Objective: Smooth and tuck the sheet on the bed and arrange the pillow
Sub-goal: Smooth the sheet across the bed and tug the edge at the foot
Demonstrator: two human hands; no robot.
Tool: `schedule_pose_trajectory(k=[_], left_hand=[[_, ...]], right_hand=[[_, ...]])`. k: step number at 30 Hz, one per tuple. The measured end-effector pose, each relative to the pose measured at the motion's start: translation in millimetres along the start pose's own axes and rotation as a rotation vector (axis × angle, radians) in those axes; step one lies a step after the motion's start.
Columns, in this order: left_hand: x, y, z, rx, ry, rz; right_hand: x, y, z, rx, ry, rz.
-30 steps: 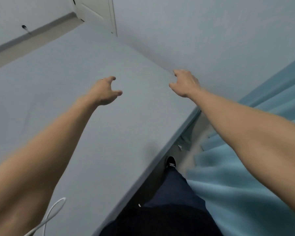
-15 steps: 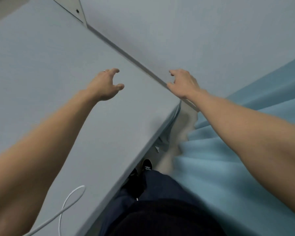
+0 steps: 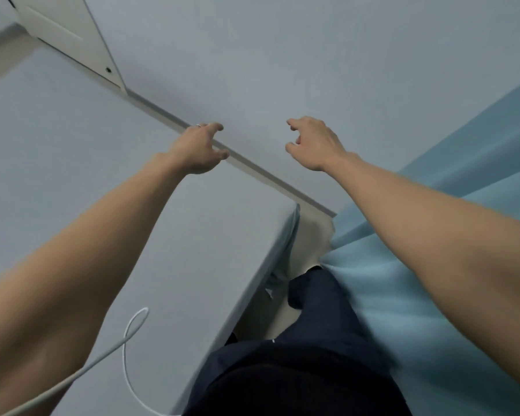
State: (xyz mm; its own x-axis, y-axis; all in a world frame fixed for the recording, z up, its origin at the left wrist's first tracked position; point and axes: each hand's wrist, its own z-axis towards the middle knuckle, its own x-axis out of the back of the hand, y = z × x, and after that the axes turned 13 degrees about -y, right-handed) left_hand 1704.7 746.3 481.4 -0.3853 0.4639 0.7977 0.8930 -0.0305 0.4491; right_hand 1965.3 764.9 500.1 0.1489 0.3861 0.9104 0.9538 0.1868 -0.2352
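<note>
Both hands reach out empty with fingers loosely spread: the left hand (image 3: 197, 150) over the bed's far edge by the wall (image 3: 312, 55), the right hand (image 3: 314, 144) beyond that edge, in front of the wall. Pale grey sheet (image 3: 87, 175) lies smooth across the bed, its corner (image 3: 293, 214) hanging beside the teal curtain (image 3: 433, 295). A white cable (image 3: 129, 334) loops on the near part.

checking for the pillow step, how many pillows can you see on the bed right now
0. The visible stretch of the sheet holds only a white cable, under the left hand and right hand. A pillow may lie outside the frame.
</note>
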Motion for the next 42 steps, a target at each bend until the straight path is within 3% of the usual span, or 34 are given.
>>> schedule_pose_trajectory(k=[7, 16, 24, 34, 42], left_hand=[[15, 15, 79, 0.120, 0.059, -0.035], [58, 41, 180, 0.512, 0.240, -0.244], [90, 34, 139, 0.870, 0.366, -0.305], [77, 7, 43, 1.048, 0.485, -0.372], [73, -59, 53, 1.154, 0.516, -0.534]], right_hand=[[20, 30, 100, 0.184, -0.082, -0.036], [82, 36, 268, 0.635, -0.217, -0.101], [123, -28, 324, 0.904, -0.254, -0.203], [122, -115, 316, 1.038, -0.187, -0.275], [76, -209, 389, 1.140, -0.285, -0.378]])
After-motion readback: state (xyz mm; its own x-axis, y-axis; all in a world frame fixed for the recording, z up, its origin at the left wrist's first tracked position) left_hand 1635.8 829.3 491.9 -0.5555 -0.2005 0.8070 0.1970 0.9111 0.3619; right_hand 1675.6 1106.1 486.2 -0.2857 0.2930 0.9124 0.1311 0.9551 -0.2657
